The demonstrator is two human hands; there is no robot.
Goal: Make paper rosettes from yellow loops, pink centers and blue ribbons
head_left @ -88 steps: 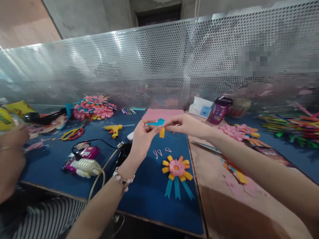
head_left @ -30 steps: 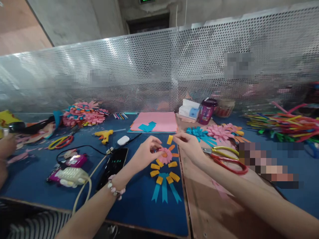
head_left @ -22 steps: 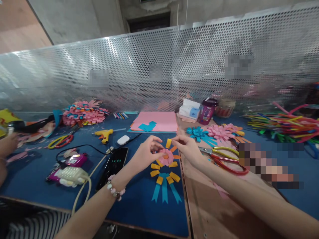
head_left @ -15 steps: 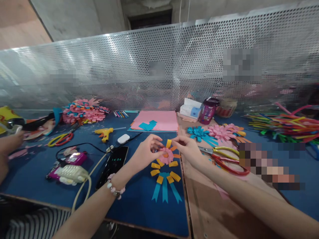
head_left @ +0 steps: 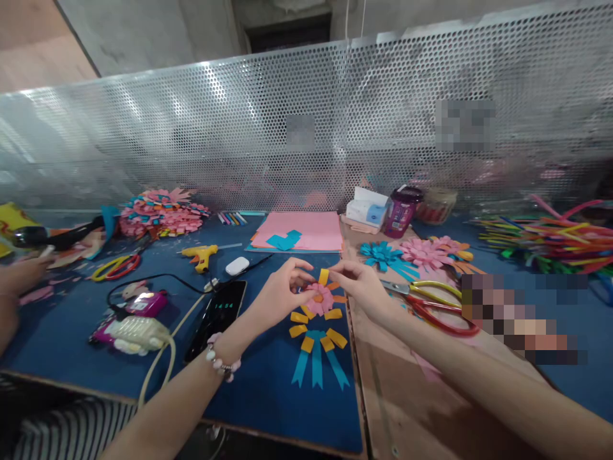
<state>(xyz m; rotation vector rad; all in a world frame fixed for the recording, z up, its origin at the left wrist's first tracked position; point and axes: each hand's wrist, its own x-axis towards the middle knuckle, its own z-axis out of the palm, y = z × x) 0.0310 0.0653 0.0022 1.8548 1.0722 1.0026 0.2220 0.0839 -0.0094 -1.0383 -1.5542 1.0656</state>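
Observation:
My right hand point(head_left: 360, 284) pinches a small yellow paper loop point(head_left: 324, 276) at the top of a pink paper flower point(head_left: 319, 300). My left hand point(head_left: 282, 291) is closed at the flower's left side, thumb on its pink petals; its other fingers curl behind the loop, their tips partly hidden. Several more yellow loops point(head_left: 336, 338) fan out around and below the flower, and orange strips show at its right. Three blue paper ribbon tails point(head_left: 317, 367) with notched ends hang towards me on the blue table point(head_left: 268, 396).
Large scissors point(head_left: 431, 303) lie right of my hand, near finished blue point(head_left: 380, 255) and pink flowers point(head_left: 426, 253). A yellow glue gun point(head_left: 204, 257), earbud case point(head_left: 237, 266), phone point(head_left: 218, 316) and power strip point(head_left: 138, 335) are left. Another person's hand point(head_left: 22, 278) works at far left.
My hands stay almost still at the yellow loop and the flower. At far left, the other person's hand has shifted slightly.

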